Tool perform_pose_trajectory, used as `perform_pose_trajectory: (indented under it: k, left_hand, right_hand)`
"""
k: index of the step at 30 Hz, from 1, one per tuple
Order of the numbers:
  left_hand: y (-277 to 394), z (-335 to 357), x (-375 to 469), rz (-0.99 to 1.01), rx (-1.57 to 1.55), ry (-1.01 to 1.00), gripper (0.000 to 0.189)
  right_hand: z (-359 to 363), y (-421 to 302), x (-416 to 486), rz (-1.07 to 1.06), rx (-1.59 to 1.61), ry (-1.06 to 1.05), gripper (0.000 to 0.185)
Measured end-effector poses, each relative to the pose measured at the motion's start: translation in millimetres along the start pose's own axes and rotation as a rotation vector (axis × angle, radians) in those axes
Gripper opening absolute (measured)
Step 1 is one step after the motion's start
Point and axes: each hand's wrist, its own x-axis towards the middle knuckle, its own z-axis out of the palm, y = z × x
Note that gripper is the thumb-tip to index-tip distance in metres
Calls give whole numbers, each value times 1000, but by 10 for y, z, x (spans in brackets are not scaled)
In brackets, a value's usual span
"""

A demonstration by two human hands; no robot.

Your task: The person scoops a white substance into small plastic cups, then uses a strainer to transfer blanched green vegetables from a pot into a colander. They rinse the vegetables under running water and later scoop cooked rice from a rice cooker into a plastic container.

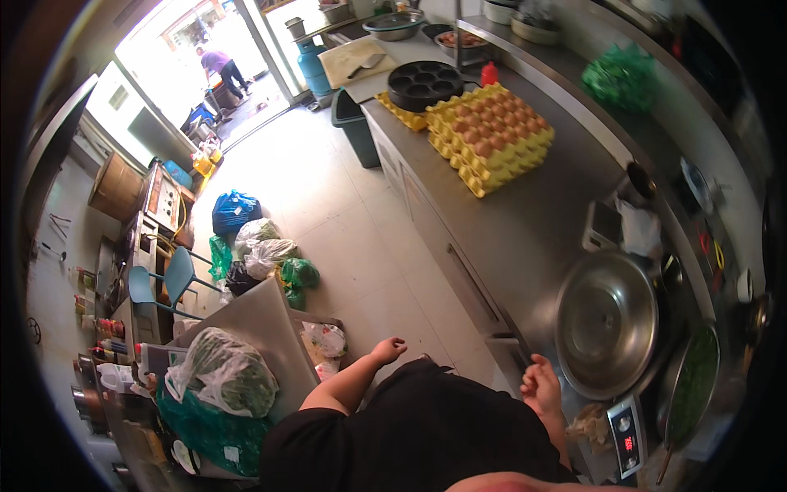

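Observation:
My left hand (390, 350) hangs empty over the tiled floor, its fingers loosely bent, in front of my black shirt (442, 418). By the edge of the steel counter (492, 227), my right hand (541, 386) is raised with loosely curled fingers and nothing seen in it. Just beyond it lies a wide stainless steel basin (605, 326) with a bare inside. An induction cooker's control panel (626, 436) with a lit red display is close to my right forearm. Farther along the counter stand stacked yellow egg trays (473, 166), with brown eggs (492, 126) on top.
Bags of vegetables (227, 369) cover part of the left worktop. Tied bags (264, 255) and a blue chair (178, 277) stand on the floor. A dark bin (356, 129) adjoins the counter; a cleaver (367, 64) rests on a cutting board. Outside the doorway a person (218, 64) bends over.

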Motion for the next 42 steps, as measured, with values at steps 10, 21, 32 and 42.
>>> perform_pose_trajectory:
  k: [10, 21, 32, 42]
  left_hand:
    - [607, -2346, 931, 199, -341, 331, 39]
    - [-829, -4051, 1346, -410, -596, 519, 41]
    - [-2124, -5398, 1913, -1013, -999, 468, 34]
    - [-784, -8276, 3644, -139, -707, 708, 36]
  right_hand:
    - [2309, 119, 2081, 19, -517, -130, 15]
    - [5651, 63, 4905, -10, -815, -891, 31]
    - [8310, -221, 7077, -518, -1133, -895, 47]
    - [9172, -2044, 10498, -1081, -1646, 56, 60]
